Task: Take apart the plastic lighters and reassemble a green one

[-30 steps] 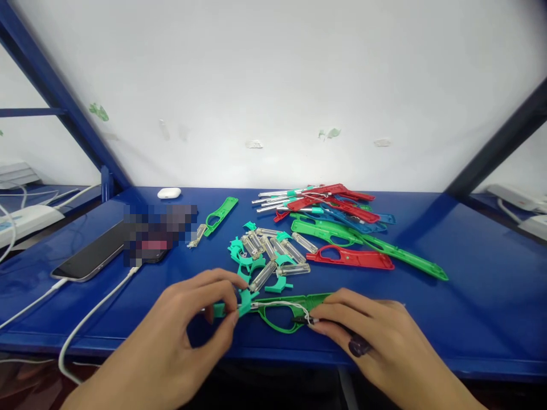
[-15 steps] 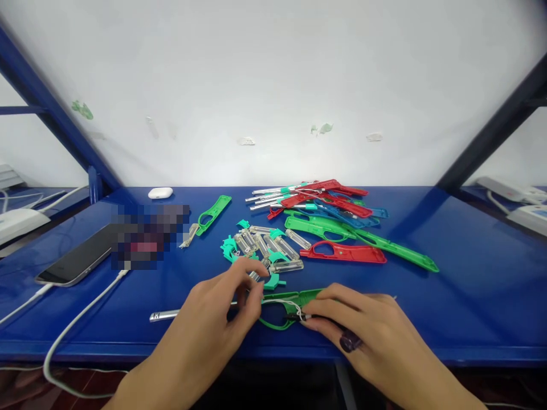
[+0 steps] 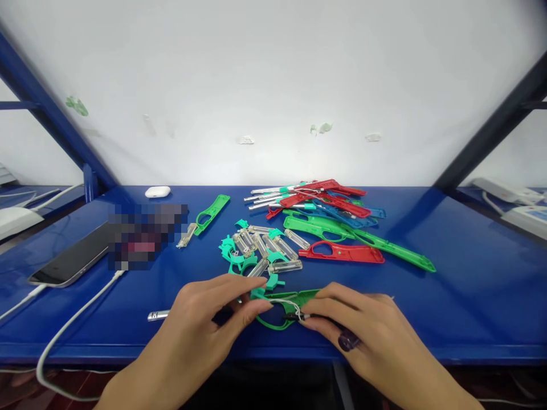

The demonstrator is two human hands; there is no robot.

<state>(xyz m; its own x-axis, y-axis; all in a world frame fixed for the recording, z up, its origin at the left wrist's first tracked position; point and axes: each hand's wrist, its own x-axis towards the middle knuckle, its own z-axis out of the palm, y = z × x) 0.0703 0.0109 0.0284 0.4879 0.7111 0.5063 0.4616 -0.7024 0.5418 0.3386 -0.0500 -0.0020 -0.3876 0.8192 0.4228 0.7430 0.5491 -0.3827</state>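
Observation:
My left hand (image 3: 213,319) is over the near part of the table, thumb and index finger apart around a small teal plastic piece (image 3: 257,292). Whether it touches that piece is not clear. My right hand (image 3: 359,319) is closed on a small black part (image 3: 293,317) with a white wire (image 3: 284,301) looped at it. A dark cylindrical end (image 3: 348,340) shows below its fingers. Between and under the hands lies a green lighter shell half (image 3: 273,327) with a ring-shaped opening. A metal tube (image 3: 158,315) sticks out left of my left hand.
Beyond the hands lie clear fuel tanks (image 3: 285,266) and teal triggers (image 3: 274,281). Behind are red shell halves (image 3: 346,253), green ones (image 3: 397,245) and metal tubes (image 3: 265,199). At left are a phone (image 3: 72,259), white cable (image 3: 77,313) and white case (image 3: 158,192).
My left thumb and index finger have shifted and spread, uncovering the teal piece between them. The right hand stays almost in place at the black part.

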